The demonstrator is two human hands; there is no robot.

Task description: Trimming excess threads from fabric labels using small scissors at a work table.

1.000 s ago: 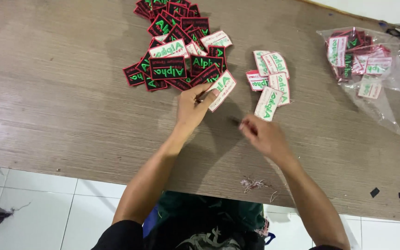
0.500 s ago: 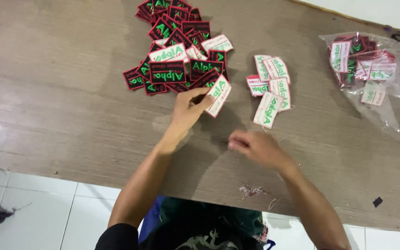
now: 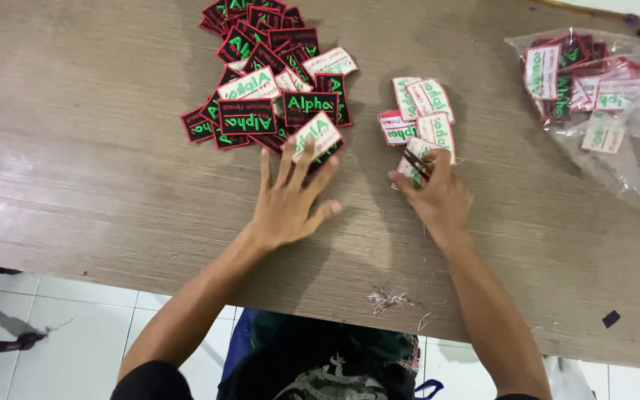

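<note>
Fingers spread flat, the left hand (image 3: 288,198) presses on the embroidered patch pile's (image 3: 272,81) near edge; the right hand (image 3: 436,194) pinches one patch (image 3: 414,158) at the smaller white-backed stack (image 3: 424,115) on the wooden table (image 3: 75,163).

- The table (image 3: 98,170) looks like wood-grain laminate, grey-brown, matt, with fine streaks running along it.
- The embroidered patches (image 3: 261,111) in the big heap are cloth: black ground, red stitched edge, green thread, faintly shiny.
- The white-backed patches (image 3: 431,104) show a smooth, pale backing with a slight sheen.
- The plastic bag (image 3: 616,141) is thin, clear and glossy, and it is crinkled.
- The thread scraps (image 3: 388,300) at the table edge look frayed and fuzzy.
- The floor tiles (image 3: 61,311) are white, smooth and lightly glossy.
</note>
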